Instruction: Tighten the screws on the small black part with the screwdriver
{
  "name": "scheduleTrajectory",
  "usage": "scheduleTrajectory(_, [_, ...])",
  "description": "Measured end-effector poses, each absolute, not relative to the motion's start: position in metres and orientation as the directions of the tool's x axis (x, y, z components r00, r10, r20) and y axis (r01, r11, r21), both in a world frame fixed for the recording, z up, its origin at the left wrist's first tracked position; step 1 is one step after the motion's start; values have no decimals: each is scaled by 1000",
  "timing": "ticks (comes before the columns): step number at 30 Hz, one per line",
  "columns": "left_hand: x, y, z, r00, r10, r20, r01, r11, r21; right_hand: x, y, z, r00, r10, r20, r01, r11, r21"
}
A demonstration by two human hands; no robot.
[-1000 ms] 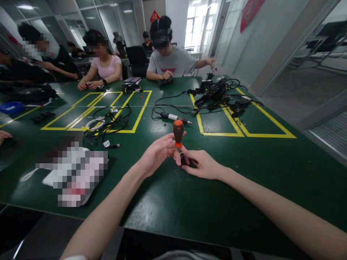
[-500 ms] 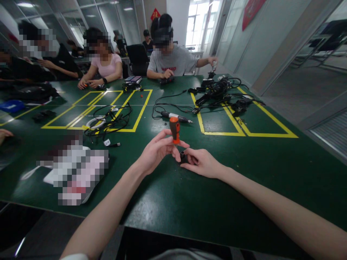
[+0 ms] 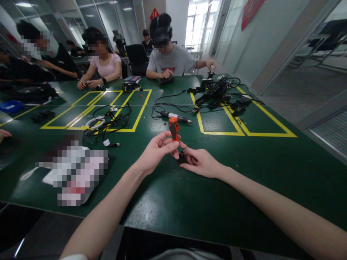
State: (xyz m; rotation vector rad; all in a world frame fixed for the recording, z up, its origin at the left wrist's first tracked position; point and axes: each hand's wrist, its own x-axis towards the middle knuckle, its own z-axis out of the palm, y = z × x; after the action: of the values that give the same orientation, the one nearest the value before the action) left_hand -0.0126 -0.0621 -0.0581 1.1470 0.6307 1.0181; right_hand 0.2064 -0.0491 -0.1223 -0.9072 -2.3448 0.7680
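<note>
The left hand (image 3: 155,150) has its thumb and fingers together round the orange collar of a screwdriver with a dark grey and orange bulbous handle (image 3: 174,127); a second ago the thumb stood farther off the handle, and now it lies across the bottom of it. The handle itself has shifted a little to the left since then and tips slightly that way at the top. Its shank is hidden behind the fingers, so I cannot tell whether the tip touches anything.

The right hand (image 3: 203,163) pinches a small black part with a round, ring-like opening on top (image 3: 181,159), low over the green glossy tabletop (image 3: 230,206), just beside the left fingertips. This hand has hardly moved, so the part looks steadied while the screwdriver's hold is being adjusted, which I take to be the change that matters for the work.

Beyond the handle lies a black and silver pen-shaped power tool (image 3: 175,116) with its black cord, unmoved. Farther off to the right is a heap of tangled black cables (image 3: 221,88), and across the table sits a person in a grey T-shirt (image 3: 175,59)
</note>
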Motion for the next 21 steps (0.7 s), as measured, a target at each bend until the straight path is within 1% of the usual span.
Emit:
scheduleTrajectory(6, [-13,-63,-57,429,900,82,-375,95,922,207,-49,-123,-656,719,229,441,611,-657])
scheduleTrajectory(14, [-15,-63,-53,502,860,96,-367,111,924,207,-49,-124,-653,724,222,461,612,-642])
scheduleTrajectory(21, [-15,-64,-55,491,866,92,-406,134,904,207,-49,-125,-650,727,220,466,611,-641])
